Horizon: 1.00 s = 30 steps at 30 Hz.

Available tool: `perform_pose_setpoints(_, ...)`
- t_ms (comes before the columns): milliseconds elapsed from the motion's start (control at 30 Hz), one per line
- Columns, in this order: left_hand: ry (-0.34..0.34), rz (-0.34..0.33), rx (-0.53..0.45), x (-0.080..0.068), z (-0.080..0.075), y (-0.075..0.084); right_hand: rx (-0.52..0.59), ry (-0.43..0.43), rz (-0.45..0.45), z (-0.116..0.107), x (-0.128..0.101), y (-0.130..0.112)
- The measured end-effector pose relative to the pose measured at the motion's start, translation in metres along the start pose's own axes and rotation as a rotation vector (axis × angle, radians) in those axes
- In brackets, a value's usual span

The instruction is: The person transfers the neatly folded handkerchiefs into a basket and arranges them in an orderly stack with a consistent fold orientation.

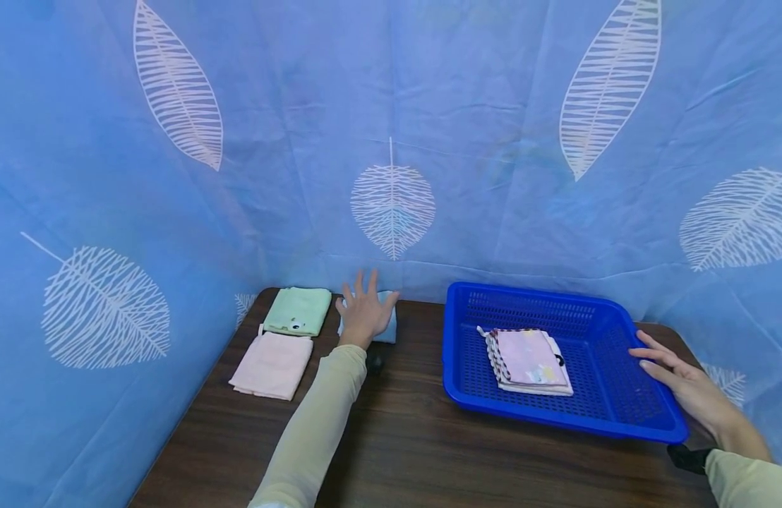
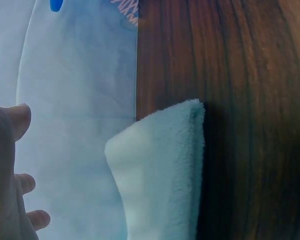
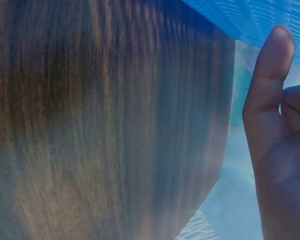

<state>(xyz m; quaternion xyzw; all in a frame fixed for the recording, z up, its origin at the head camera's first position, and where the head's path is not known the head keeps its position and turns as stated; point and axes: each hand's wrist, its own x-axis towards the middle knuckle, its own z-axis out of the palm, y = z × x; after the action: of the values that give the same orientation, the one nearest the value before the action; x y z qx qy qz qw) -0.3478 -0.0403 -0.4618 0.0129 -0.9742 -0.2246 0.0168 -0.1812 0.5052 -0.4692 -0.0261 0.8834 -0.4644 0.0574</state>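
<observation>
In the head view my left hand [image 1: 365, 314], fingers spread, is over a folded light-blue towel [image 1: 386, 329] near the table's far edge. The left wrist view shows the fuzzy corner of that towel [image 2: 162, 150] apart from the fingertips [image 2: 22, 122] at left. At the right end of a blue plastic basket [image 1: 512, 406], my right hand [image 1: 689, 384] lies with extended fingers at the rim. Its thumb [image 3: 272, 65] is straight against the basket wall [image 3: 240, 20] in the right wrist view. A stack of folded towels [image 1: 531, 360], pink on top, lies inside the basket.
On the left of the dark wooden table [image 1: 429, 451] lie a folded green towel [image 1: 298, 310] and, in front of it, a folded pink towel [image 1: 273, 365]. A blue curtain [image 1: 480, 141] with white leaf prints hangs behind the table and at both sides.
</observation>
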Motion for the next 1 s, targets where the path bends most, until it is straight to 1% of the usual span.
perform_pose_setpoints(267,0.014,-0.052,-0.016,-0.001,0.003,-0.008,0.002,0.004,-0.011,-0.001,-0.001,0.000)
perform_pose_setpoints(367,0.028,-0.064,-0.036,-0.003,0.004,-0.011,0.007,0.001,-0.012,-0.001,-0.001,0.000)
perform_pose_setpoints(467,0.044,-0.070,-0.035,-0.004,0.005,-0.017,0.012,-0.002,-0.008,-0.001,-0.001,-0.001)
perform_pose_setpoints(700,0.020,-0.115,-0.054,-0.004,0.010,-0.029,0.051,-0.009,0.009,0.002,-0.001,0.001)
perform_pose_setpoints(1000,0.002,-0.147,-0.069,-0.007,0.012,-0.035,0.039,-0.002,0.008,0.002,-0.001,0.001)
